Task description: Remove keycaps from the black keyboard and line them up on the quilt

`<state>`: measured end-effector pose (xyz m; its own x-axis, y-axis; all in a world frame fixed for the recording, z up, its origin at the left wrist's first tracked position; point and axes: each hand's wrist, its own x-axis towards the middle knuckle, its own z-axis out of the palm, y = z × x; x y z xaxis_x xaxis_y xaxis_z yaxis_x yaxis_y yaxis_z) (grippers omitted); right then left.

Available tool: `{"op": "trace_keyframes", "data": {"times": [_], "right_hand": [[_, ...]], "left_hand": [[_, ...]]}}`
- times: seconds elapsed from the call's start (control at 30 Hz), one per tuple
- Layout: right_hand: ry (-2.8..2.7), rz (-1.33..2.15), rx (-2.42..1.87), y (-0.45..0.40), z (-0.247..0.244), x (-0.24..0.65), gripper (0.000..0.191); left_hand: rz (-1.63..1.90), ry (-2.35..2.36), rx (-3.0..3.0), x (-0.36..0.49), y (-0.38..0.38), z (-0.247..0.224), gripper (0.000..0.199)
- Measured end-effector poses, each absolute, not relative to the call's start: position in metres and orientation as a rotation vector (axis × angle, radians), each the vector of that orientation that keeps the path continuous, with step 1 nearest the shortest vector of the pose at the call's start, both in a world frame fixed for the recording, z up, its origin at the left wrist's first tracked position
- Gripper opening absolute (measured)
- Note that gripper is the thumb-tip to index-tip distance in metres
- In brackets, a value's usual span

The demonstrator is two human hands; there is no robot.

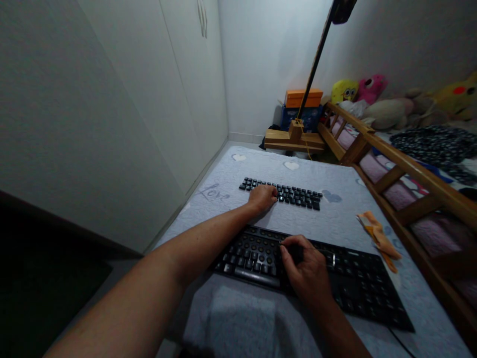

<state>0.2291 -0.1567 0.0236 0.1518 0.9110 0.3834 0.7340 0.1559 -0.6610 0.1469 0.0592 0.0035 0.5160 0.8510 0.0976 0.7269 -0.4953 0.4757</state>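
Observation:
A black keyboard lies at a slant across the cloth-covered surface, with its upper left keycaps off and round sockets showing. Behind it, loose black keycaps are laid out in rows. My left hand reaches over to these rows, its fingers bent together at the middle keycaps; what they hold, if anything, is hidden. Above the keyboard's middle, my right hand has thumb and forefinger pinched together. A thin tool with a wire loop sticks out to the right from that hand.
An orange cloth with an orange-handled tool lies right of the keyboard. A wooden bed rail runs along the right side, white cabinet doors along the left. A wooden stand with a pole is beyond the far edge.

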Motion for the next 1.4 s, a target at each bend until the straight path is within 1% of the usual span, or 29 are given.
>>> {"op": "trace_keyframes", "data": {"times": [0.3, 0.67, 1.17, 1.4], "right_hand": [[-1.635, 0.252, -1.579, -0.155, 0.022, 0.228, 0.006], [-1.630, 0.272, -1.605, -0.155, 0.021, 0.230, 0.005], [-1.632, 0.247, -1.581, -0.156, 0.024, 0.229, 0.005], [-1.623, 0.257, -1.583, -0.157, 0.024, 0.230, 0.004]], "left_hand": [[0.428, 1.326, 2.449, 0.147, 0.057, 0.001, 0.025], [0.325, 1.342, 2.569, 0.149, 0.053, 0.007, 0.024], [0.274, 1.195, 2.882, 0.150, 0.050, 0.014, 0.019], [0.262, 1.149, 2.964, 0.153, 0.053, 0.014, 0.022]]}}
